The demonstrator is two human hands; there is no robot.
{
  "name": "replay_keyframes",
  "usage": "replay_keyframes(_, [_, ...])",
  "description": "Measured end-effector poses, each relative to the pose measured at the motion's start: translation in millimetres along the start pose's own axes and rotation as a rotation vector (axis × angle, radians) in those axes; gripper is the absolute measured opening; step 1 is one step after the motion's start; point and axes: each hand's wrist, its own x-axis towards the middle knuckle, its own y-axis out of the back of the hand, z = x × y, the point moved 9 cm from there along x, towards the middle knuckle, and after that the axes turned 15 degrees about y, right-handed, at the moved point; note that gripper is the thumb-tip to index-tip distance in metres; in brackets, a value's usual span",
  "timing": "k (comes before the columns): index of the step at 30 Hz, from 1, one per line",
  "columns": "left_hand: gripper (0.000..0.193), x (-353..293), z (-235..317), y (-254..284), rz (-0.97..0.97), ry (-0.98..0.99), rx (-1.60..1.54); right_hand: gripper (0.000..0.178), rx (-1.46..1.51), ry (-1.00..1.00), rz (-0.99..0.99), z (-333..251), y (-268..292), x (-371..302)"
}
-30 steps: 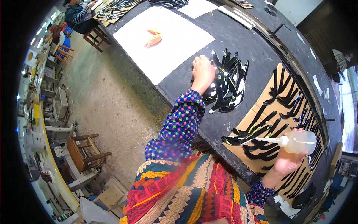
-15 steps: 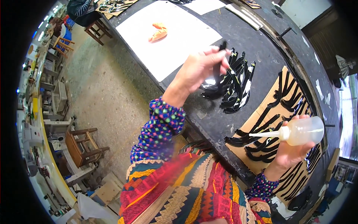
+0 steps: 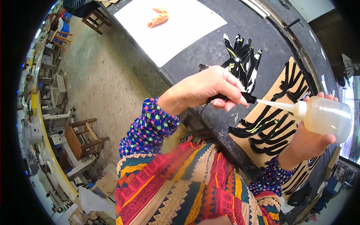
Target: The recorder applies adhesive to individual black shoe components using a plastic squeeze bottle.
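Note:
My left hand [image 3: 210, 88] pinches a black strip [image 3: 248, 98] whose end sticks out past the thumb and fingertips. The rest of the strip is mostly hidden by the hand. In my right hand [image 3: 305, 144] lies a translucent squeeze bottle [image 3: 328, 116] with pale liquid, tilted on its side. Its long white nozzle [image 3: 275, 104] points left, with the tip at the strip's end; whether they touch I cannot tell. Beyond my left hand is a loose pile of black strips [image 3: 245, 60], some showing white and yellow-green patches.
Rows of black strips lie on a tan cardboard sheet [image 3: 243, 144] under the bottle. A white sheet [image 3: 180, 41] with a crumpled orange piece [image 3: 159, 17] covers the far left of the dark table [image 3: 210, 45]. A wooden stool [image 3: 84, 144] stands on the floor at left.
My left hand has brought the black strip from beside the pile down and right to the nozzle. The bottle in my right hand has risen slightly and shifted right.

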Motion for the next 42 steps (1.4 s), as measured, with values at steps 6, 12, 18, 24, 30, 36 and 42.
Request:
replay_keyframes(6, [0.010,-0.6,-3.2,0.1,0.010,0.049,0.071,0.093,-0.065,-0.004,-0.014,-1.8,0.4,-2.1])
replay_keyframes(12, [0.011,1.5,-6.7,-2.8,-0.030,0.078,0.074,0.097,-0.069,-0.035,-0.051,0.2,-0.7,-5.8])
replay_keyframes(18, [0.015,5.6,-11.1,-3.3,-0.062,0.122,0.088,0.097,-0.070,-0.049,-0.054,4.8,1.0,-7.6])
replay_keyframes(24, [0.017,6.3,-14.1,-4.4,-0.074,0.130,0.063,0.098,-0.111,-0.049,-0.076,3.4,3.2,-8.7])
replay_keyframes(30, [0.017,8.4,-15.2,-10.1,-0.092,0.138,0.098,0.097,-0.096,-0.030,-0.039,0.5,3.2,-9.9])
replay_keyframes(36, [0.015,7.7,-15.3,-13.2,-0.086,0.144,0.098,0.104,-0.319,-0.005,-0.001,-6.7,9.5,-9.3])
replay_keyframes(42, [0.014,6.9,-15.5,-20.2,-0.084,0.151,0.117,0.098,-0.098,-0.012,0.001,-4.6,11.3,-10.9])
